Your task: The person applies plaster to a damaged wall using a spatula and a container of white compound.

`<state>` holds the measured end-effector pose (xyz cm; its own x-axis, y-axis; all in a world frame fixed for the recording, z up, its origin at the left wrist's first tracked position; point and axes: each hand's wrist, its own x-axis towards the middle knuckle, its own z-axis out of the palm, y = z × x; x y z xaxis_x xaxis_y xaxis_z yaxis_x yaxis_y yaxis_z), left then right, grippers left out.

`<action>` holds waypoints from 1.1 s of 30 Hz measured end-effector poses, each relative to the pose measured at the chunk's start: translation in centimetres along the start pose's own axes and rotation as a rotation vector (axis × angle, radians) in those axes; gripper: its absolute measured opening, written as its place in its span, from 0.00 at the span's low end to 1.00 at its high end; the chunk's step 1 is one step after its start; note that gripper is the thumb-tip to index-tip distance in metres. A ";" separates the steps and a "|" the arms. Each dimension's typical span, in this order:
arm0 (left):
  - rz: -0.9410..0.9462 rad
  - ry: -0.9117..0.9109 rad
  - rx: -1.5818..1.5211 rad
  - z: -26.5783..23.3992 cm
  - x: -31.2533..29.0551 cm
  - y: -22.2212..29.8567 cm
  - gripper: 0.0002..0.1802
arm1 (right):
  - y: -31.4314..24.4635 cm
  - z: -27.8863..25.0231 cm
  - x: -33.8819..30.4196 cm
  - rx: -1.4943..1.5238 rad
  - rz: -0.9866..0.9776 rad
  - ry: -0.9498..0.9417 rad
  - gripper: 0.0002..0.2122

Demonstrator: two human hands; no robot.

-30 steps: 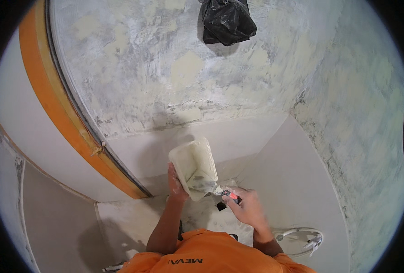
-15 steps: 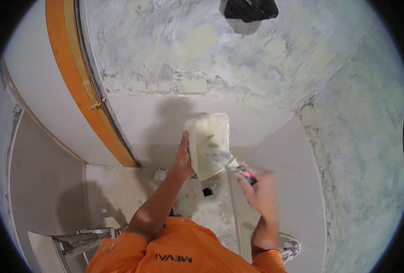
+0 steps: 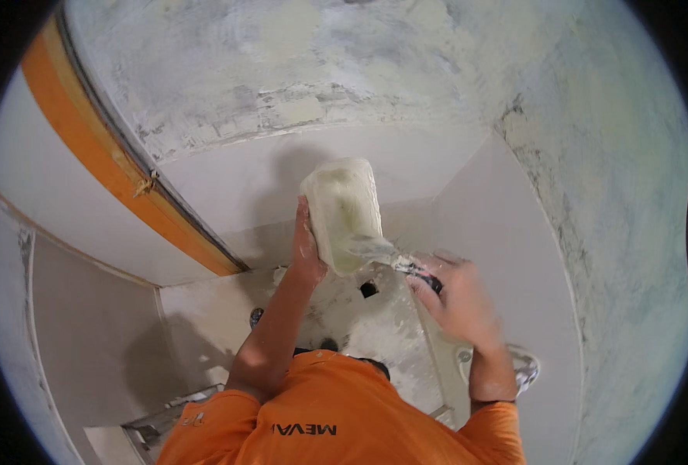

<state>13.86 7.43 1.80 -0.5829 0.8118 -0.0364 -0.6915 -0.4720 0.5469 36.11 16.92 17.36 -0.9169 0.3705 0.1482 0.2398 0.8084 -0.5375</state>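
My left hand (image 3: 306, 244) is wrapped around the left side of a pale rectangular tub (image 3: 322, 229), its fingers partly hidden behind it. The tub is tilted so that its inside faces up at me, with a thin coat of pale greenish filler on its bottom and walls. A putty knife (image 3: 373, 248) with a wide smeared blade and a dark-and-red handle is gripped in my right hand (image 3: 454, 298). Its blade lies over the tub's near right corner. Both hands have whitish smears, and the right one is slightly blurred.
An orange-edged upright frame (image 3: 119, 167) runs along the left. Patchy plastered wall (image 3: 297, 46) spreads ahead and right above smooth grey panels. A square dark hole (image 3: 369, 289) is in the splattered floor. A white rounded container (image 3: 524, 364) stands behind my right forearm; boards (image 3: 154, 426) lie lower left.
The putty knife blade has moved from the middle of the tub down to its near right corner. My view has shifted, and the black bag at the top has gone out of sight.
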 end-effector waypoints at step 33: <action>-0.027 -0.035 -0.212 -10.0 3.3 21.2 0.39 | -18.2 13.3 12.8 -0.038 0.124 0.214 0.16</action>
<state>-7.03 -3.31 4.96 -0.5499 0.8350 -0.0173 -0.7834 -0.5085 0.3575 15.79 0.88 17.98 -0.7925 0.5529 0.2574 0.3615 0.7658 -0.5318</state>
